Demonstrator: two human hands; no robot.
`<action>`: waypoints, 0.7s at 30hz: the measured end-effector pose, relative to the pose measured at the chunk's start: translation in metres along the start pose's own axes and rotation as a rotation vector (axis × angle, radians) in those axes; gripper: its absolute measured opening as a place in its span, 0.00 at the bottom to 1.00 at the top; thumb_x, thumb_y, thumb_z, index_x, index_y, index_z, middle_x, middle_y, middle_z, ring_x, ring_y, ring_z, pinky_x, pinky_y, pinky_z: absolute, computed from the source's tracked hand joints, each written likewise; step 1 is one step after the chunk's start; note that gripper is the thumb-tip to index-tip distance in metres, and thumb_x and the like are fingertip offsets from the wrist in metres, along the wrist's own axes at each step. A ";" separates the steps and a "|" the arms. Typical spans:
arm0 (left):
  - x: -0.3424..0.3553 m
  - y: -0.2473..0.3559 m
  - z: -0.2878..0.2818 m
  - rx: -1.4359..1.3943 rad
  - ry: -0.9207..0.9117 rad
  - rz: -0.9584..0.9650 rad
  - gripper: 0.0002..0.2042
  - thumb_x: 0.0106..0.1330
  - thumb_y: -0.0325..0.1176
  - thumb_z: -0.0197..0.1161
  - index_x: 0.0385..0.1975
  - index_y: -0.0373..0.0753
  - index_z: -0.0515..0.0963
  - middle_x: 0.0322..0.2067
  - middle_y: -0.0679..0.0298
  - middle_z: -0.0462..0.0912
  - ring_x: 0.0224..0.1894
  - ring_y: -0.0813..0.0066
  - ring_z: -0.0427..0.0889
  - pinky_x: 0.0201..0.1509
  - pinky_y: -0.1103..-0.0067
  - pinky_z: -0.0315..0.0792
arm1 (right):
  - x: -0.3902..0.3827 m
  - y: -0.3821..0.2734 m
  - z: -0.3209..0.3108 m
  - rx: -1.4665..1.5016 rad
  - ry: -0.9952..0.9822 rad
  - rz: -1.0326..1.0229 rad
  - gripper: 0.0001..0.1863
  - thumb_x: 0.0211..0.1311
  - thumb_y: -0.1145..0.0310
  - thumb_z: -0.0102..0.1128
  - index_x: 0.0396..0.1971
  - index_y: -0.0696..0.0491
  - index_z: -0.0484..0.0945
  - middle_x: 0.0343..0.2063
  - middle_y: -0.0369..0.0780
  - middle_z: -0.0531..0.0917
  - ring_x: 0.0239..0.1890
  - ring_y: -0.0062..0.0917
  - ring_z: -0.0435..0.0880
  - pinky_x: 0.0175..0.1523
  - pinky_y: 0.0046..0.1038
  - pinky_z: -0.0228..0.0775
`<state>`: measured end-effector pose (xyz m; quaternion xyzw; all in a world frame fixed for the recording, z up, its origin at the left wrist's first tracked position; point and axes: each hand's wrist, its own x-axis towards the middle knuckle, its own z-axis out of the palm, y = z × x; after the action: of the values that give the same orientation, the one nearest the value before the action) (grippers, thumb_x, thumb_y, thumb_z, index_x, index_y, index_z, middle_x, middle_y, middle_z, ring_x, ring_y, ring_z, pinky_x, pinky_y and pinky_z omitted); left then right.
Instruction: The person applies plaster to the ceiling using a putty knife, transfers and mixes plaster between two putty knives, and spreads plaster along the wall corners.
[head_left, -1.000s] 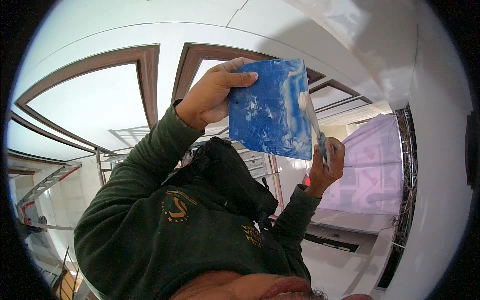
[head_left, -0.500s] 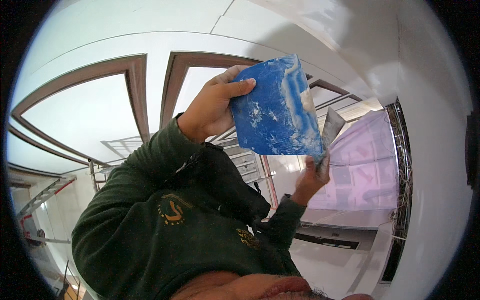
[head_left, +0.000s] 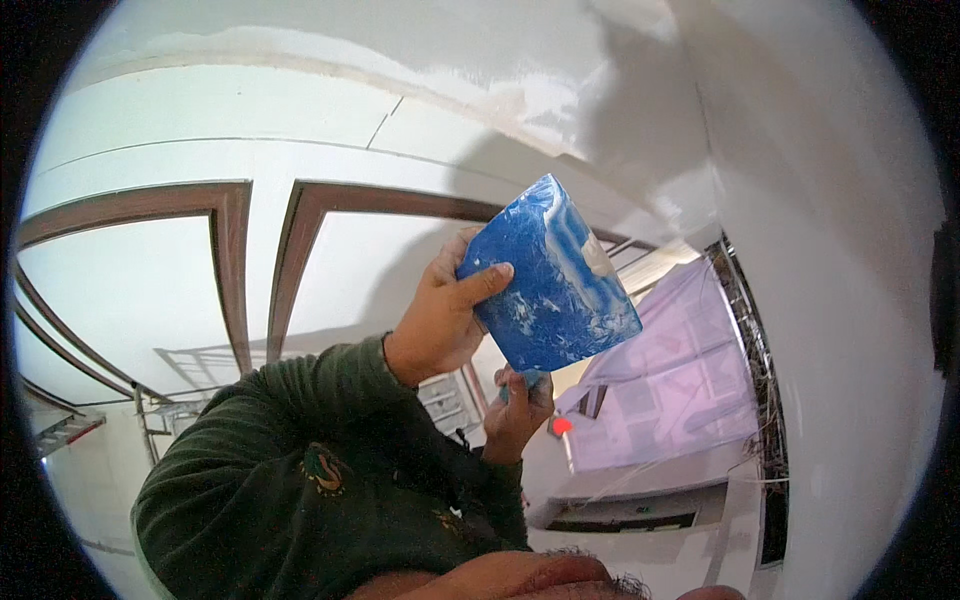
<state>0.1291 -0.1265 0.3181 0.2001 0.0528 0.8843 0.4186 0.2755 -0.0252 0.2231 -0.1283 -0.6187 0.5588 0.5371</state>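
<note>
My left hand [head_left: 438, 318] is closed on the near left edge of a blue flat putty board [head_left: 535, 305], with the thumb across its face. White smears cover the board, and a ridge of pale putty [head_left: 596, 258] lies along its right side. Just below the board, my right hand [head_left: 517, 415] is closed round the bluish handle [head_left: 530, 379] of a putty knife. Its metal blade is hidden now, apparently behind the board; the earlier picture shows it.
Brown-framed panels [head_left: 232, 290] line the wall at left. Overhead runs a patched whitish ceiling [head_left: 500, 60]. A smooth pale wall [head_left: 830, 300] stands close at right. Farther off hang a pinkish sheet [head_left: 680, 370] and bundled wires [head_left: 745, 300]. Metal scaffold rails [head_left: 148, 425] stand at lower left.
The board has moved lower and a little left, and is tilted more. My right hand has moved left and down, under the board, and the knife's blade has gone out of sight.
</note>
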 end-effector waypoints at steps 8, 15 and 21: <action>0.010 -0.018 0.029 0.046 -0.126 0.309 0.17 0.62 0.26 0.57 0.49 0.38 0.61 0.40 0.61 0.71 0.41 0.78 0.74 0.44 0.77 0.75 | 0.038 -0.065 0.058 0.477 0.042 -0.167 0.15 0.52 0.67 0.66 0.30 0.51 0.66 0.22 0.33 0.69 0.23 0.19 0.69 0.25 0.22 0.61; 0.032 -0.013 0.022 0.332 -0.243 0.445 0.15 0.64 0.31 0.56 0.48 0.34 0.66 0.36 0.64 0.74 0.37 0.83 0.72 0.40 0.83 0.71 | 0.074 -0.078 0.091 0.457 -0.009 -0.017 0.11 0.53 0.74 0.61 0.25 0.50 0.65 0.21 0.32 0.70 0.20 0.15 0.68 0.21 0.16 0.61; 0.066 0.002 0.069 0.307 -0.236 0.696 0.15 0.65 0.34 0.54 0.46 0.30 0.68 0.33 0.66 0.76 0.35 0.82 0.72 0.40 0.82 0.68 | 0.104 -0.079 0.074 0.417 -0.082 -0.189 0.12 0.57 0.67 0.61 0.24 0.49 0.65 0.22 0.34 0.69 0.21 0.16 0.66 0.23 0.18 0.56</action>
<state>0.1179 -0.0824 0.4023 0.3666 0.0650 0.9260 0.0622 0.2101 -0.0137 0.3579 0.0665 -0.5203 0.6267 0.5763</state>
